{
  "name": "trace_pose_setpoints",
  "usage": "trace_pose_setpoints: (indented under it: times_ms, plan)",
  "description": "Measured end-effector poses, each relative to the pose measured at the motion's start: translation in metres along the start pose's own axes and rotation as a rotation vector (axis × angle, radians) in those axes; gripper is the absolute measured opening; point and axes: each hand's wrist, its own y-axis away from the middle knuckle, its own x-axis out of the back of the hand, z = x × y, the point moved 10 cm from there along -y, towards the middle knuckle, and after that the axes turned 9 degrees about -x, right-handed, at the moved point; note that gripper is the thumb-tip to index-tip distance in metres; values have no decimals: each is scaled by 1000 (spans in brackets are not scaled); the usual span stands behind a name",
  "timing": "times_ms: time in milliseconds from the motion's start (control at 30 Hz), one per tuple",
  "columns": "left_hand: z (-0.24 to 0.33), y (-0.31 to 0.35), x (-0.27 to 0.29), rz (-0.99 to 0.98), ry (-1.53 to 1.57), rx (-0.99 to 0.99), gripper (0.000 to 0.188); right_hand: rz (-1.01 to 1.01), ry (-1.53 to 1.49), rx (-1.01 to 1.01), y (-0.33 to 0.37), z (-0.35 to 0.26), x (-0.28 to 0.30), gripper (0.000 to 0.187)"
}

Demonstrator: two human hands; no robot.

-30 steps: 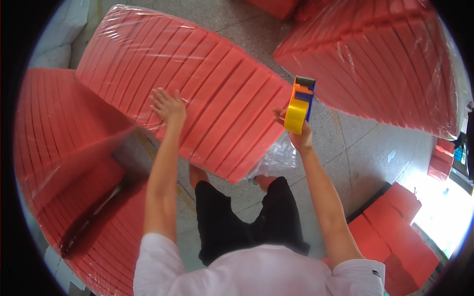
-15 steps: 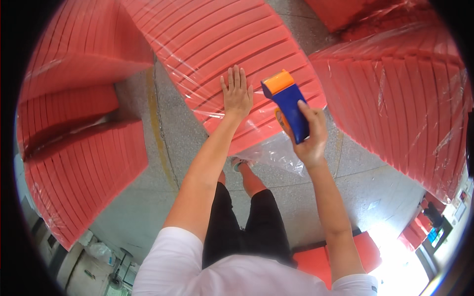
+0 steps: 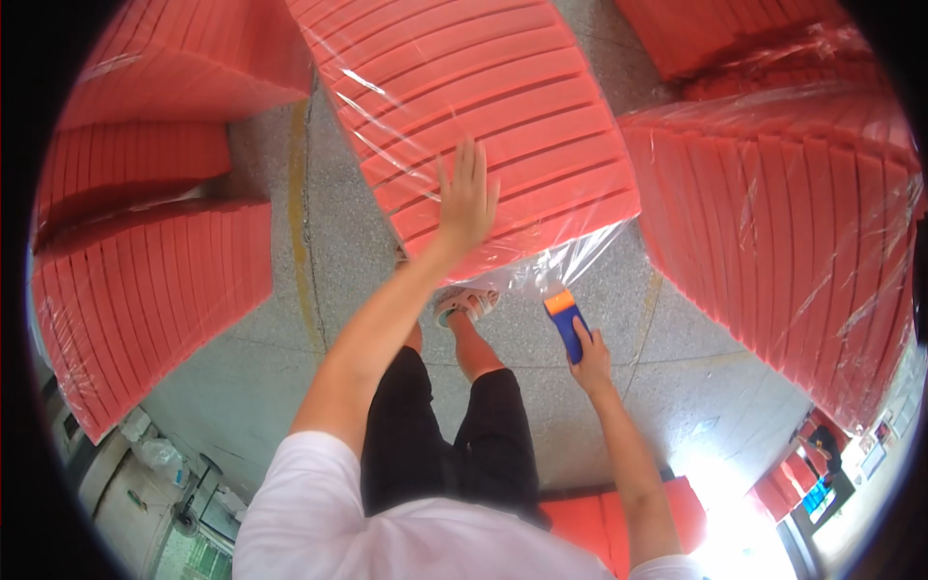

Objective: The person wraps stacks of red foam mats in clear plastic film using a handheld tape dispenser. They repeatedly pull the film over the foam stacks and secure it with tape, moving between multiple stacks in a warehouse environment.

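Observation:
My left hand (image 3: 466,201) lies flat, fingers stretched out, on the clear plastic film over a block of red foam slabs (image 3: 493,126). My right hand (image 3: 592,360) grips the blue body of a hand-held tool (image 3: 572,331) with an orange head, its exact kind unclear. The tool is lower than the block, to the right of my feet. Its head is at the lower end of the clear film (image 3: 541,266), which stretches down from the block's near edge. Whether the head clamps the film is too small to tell.
Wrapped stacks of red foam stand at the left (image 3: 159,290) and right (image 3: 773,232), leaning in near the middle block. Red foam pieces (image 3: 619,522) lie low behind my right arm. A fan-like stand (image 3: 188,517) is at the lower left. The floor (image 3: 358,261) is speckled grey with a yellow line.
My right hand has brought the tool down from over the block to the film's loose end, which is now pulled taut. My left hand stays flat on the block.

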Motion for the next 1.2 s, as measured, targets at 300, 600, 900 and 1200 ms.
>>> trace_pose_setpoints:
  times_ms: [300, 600, 900, 1200]
  plan:
    - [103, 237, -198, -176, 1886, 1035, 54, 135, -135, 27, 29, -5, 7, 75]
    - [72, 182, -162, -362, 1735, 936, 35, 245, -238, 163, 41, -43, 13, 64]
    - [34, 200, 17, -239, 1379, 713, 42, -129, -368, 115, 95, -99, -13, 59]
    - [-3, 5, 276, -249, 432, -80, 30, -15, -712, 487, 50, -298, 146, 73]
